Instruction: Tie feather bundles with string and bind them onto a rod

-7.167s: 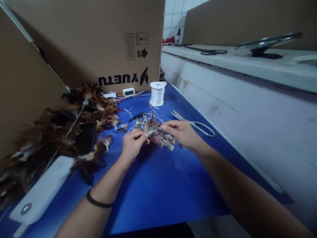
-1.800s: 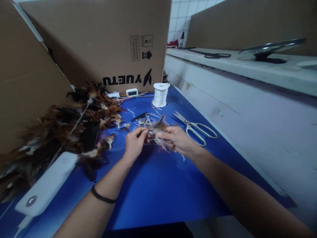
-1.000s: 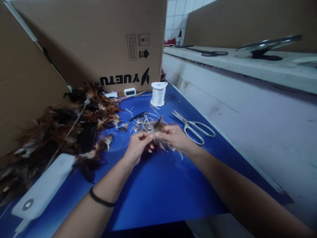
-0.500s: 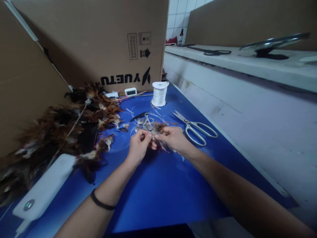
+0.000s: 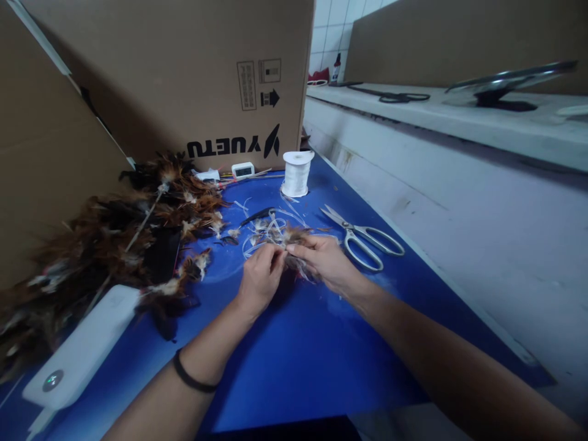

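My right hand is closed on a small bunch of feathers, brown and grey, just above the blue table. Against its fingertips, my left hand is turned with its back to me, fingers pinched together; what sits in that pinch is hidden. Loose feathers and curls of clear ribbon lie just beyond both hands. Silver scissors rest, blades a little apart, to the right of my right hand. A white spool of ribbon stands upright farther back.
Brown and black feather bundles on sticks fill the left side. A white power bank with a cable lies at front left. Cardboard walls the back and left. A small white clock stands behind; a ledge runs along the right.
My left hand has rolled over, so its back now faces me and its fingers are drawn in. My right hand stays nearly in place on the feathers.
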Motion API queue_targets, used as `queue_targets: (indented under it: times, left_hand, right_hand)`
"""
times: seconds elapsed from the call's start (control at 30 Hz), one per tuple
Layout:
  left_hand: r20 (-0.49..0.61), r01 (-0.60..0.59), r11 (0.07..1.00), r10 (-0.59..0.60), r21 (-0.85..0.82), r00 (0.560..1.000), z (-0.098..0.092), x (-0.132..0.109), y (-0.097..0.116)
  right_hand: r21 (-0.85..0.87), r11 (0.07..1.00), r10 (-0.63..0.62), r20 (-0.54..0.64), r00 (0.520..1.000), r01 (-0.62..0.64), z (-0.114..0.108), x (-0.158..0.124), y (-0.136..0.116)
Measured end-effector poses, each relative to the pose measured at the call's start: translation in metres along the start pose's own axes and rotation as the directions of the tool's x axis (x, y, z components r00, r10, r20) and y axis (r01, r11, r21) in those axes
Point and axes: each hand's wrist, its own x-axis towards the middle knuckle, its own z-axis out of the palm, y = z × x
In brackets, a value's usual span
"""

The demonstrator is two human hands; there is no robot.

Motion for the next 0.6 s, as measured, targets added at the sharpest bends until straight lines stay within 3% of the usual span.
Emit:
queue_targets:
  times: [0.07,0.17,0.27,0.43,0.5,0.6]
  left_hand:
    - [0.042,0.117,0.978,-0.112,-0.17,0.993,0.001,0.0,0.002]
    - [0.137,0.305,0.835,-0.273,-0.457,0.952,0.004,0.0,0.004]
    - [0.172,0.382,0.743,-0.347,-0.55,0.922,0.006,0.002,0.003]
    - [0.026,0.304,0.907,-0.31,-0.292,0.95,0.002,0.003,0.0]
    - [-0.017,0.211,0.97,-0.215,-0.118,0.977,0.001,0.002,-0.001]
    - [-0.032,0.036,0.995,-0.033,0.091,0.999,0.0,0.001,-0.002]
  right_hand:
    - [0.002,1.0,-0.008,0.039,0.999,0.008,-0.002,0.001,0.0]
    - [-0.016,0.999,-0.049,0.114,0.992,0.051,-0.005,0.005,0.003]
    - [-0.123,0.988,-0.081,0.129,0.988,0.097,-0.007,0.007,0.005]
    - [-0.464,0.859,-0.195,0.093,0.976,0.216,-0.007,0.004,0.004]
    - [-0.583,0.764,-0.254,0.124,0.959,0.278,-0.007,0.0,0.003]
    - [-0.675,0.649,-0.333,0.164,0.929,0.351,-0.007,-0.005,0.002]
